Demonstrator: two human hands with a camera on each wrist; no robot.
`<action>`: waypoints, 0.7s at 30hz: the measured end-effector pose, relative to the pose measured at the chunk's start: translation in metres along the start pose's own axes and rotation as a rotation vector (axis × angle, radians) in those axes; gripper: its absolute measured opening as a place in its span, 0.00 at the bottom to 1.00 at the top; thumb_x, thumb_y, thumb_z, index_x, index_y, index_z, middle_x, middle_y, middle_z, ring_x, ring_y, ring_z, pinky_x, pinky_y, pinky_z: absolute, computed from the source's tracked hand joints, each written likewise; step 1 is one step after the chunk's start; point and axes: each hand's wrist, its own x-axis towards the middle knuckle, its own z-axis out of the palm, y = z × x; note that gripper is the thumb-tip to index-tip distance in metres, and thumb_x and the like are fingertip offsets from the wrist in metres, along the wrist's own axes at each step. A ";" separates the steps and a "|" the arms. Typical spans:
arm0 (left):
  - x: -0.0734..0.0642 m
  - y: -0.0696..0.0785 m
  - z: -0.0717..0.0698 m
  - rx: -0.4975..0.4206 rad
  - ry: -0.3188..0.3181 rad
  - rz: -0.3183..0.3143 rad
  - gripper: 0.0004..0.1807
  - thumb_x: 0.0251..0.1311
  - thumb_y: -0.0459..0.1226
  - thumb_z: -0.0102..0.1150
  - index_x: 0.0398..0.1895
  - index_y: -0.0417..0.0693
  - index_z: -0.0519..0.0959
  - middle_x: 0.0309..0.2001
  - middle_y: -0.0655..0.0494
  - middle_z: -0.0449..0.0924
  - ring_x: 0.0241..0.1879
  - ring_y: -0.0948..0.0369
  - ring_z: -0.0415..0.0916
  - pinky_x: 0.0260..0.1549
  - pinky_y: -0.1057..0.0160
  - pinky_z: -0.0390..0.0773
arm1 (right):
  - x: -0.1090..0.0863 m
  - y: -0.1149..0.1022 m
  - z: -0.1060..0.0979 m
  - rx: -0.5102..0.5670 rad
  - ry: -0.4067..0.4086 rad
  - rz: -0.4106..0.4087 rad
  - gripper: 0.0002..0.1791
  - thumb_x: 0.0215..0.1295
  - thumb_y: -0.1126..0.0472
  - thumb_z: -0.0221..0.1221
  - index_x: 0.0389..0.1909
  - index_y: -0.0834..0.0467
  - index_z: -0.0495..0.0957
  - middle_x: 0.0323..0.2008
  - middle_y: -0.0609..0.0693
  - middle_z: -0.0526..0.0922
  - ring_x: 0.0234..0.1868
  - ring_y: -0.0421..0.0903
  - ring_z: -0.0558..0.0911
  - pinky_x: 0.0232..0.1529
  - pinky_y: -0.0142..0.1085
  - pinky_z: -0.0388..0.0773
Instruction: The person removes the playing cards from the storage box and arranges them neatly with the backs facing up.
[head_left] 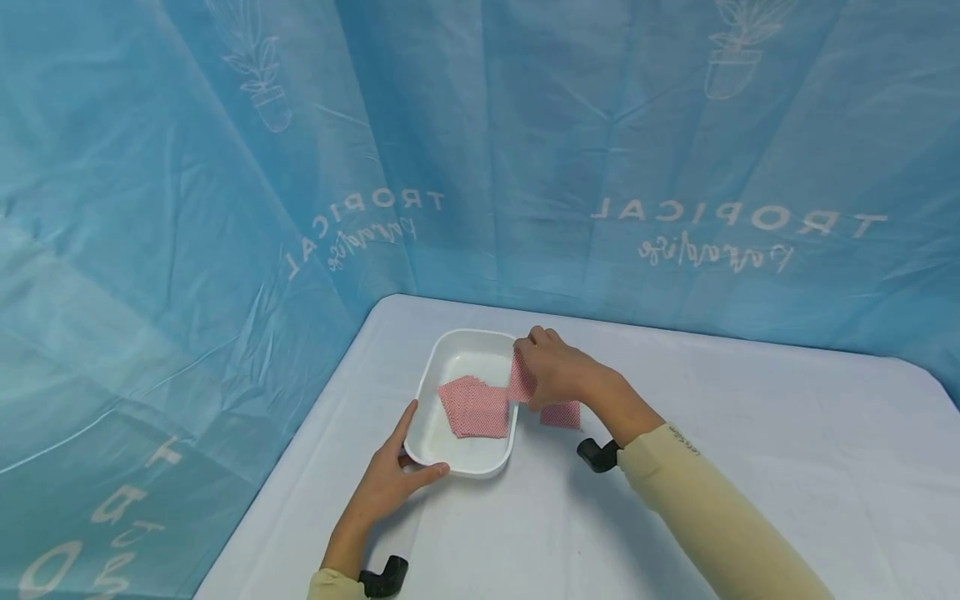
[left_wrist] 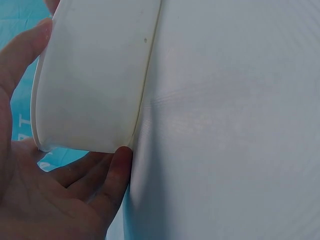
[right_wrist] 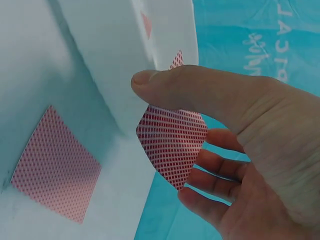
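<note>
Between left hand (head_left: pixel 386 482) gripping it, right hand (head_left: pixel 558 371) pinching patterned card (right_wrist: pixel 172 142): white tray (head_left: pixel 474 455).

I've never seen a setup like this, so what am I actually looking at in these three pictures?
There's no machine here, just a person's two bare hands. The wide picture comes from a camera worn on the head; the two close ones come from a camera on each wrist. On the white table stands a white tray with overlapping red-and-white patterned pieces inside. The left hand grips the tray's near-left corner. The right hand holds another piece by the tray's right rim. One loose piece lies on the table nearby.
</note>
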 end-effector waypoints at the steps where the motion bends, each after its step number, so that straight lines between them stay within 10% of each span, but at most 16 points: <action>1: 0.000 -0.001 0.000 -0.005 -0.002 0.001 0.59 0.46 0.48 0.75 0.77 0.64 0.44 0.69 0.48 0.61 0.51 0.53 0.75 0.48 0.50 0.73 | -0.001 0.002 0.000 -0.002 -0.003 0.000 0.51 0.41 0.50 0.76 0.66 0.59 0.62 0.52 0.51 0.65 0.55 0.48 0.64 0.50 0.42 0.73; 12: -0.001 -0.002 -0.001 -0.021 -0.002 -0.001 0.59 0.47 0.49 0.75 0.77 0.68 0.44 0.67 0.47 0.63 0.49 0.55 0.76 0.46 0.52 0.74 | -0.009 0.031 0.009 -0.002 -0.019 0.023 0.50 0.42 0.50 0.76 0.66 0.59 0.63 0.50 0.50 0.66 0.53 0.48 0.64 0.50 0.42 0.72; 21: -0.011 0.035 -0.008 -0.055 -0.034 -0.003 0.58 0.49 0.41 0.74 0.77 0.53 0.45 0.68 0.41 0.60 0.50 0.45 0.75 0.48 0.44 0.72 | -0.025 0.050 0.013 -0.001 -0.032 0.025 0.49 0.41 0.51 0.76 0.64 0.62 0.64 0.49 0.51 0.66 0.51 0.48 0.65 0.46 0.41 0.74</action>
